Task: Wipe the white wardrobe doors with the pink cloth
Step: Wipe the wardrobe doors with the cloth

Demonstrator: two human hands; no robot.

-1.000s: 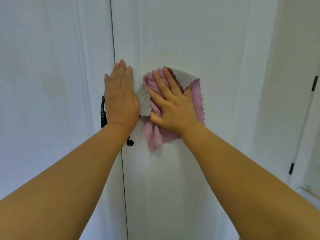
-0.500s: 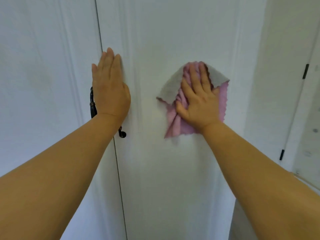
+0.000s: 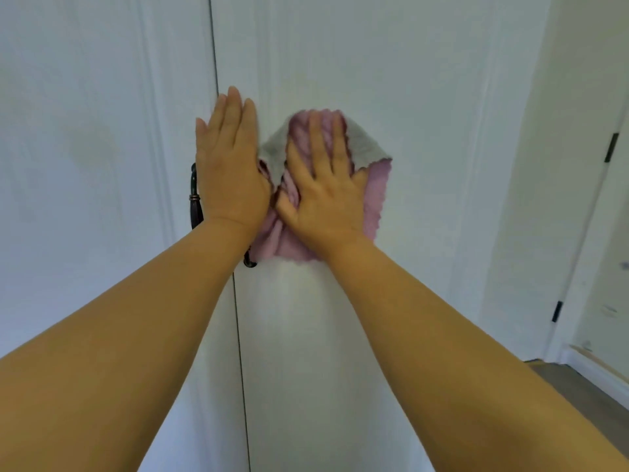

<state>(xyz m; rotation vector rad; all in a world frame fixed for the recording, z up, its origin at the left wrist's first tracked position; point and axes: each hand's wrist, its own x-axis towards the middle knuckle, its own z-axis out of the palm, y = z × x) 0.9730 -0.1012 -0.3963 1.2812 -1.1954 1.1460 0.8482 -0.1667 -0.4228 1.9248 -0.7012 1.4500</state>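
Two white wardrobe doors fill the view, the left door [image 3: 85, 199] and the right door [image 3: 425, 165], split by a thin dark seam. My right hand [image 3: 323, 185] lies flat with straight fingers on the pink cloth [image 3: 374, 195], pressing it against the right door. The cloth shows a grey side folded over at its top. My left hand [image 3: 229, 165] rests flat on the right door's left edge, right beside the cloth, fingers straight and pointing up. It covers most of a dark door handle [image 3: 195, 199].
A cream wall [image 3: 561, 165] meets the wardrobe on the right. Farther right stands another white door with black hinges [image 3: 611, 148]. A strip of dark floor [image 3: 578, 386] and a white baseboard show at the lower right.
My right hand has slid the cloth leftward across the right door, back next to my left hand. My left hand has stayed pressed at the door's edge.
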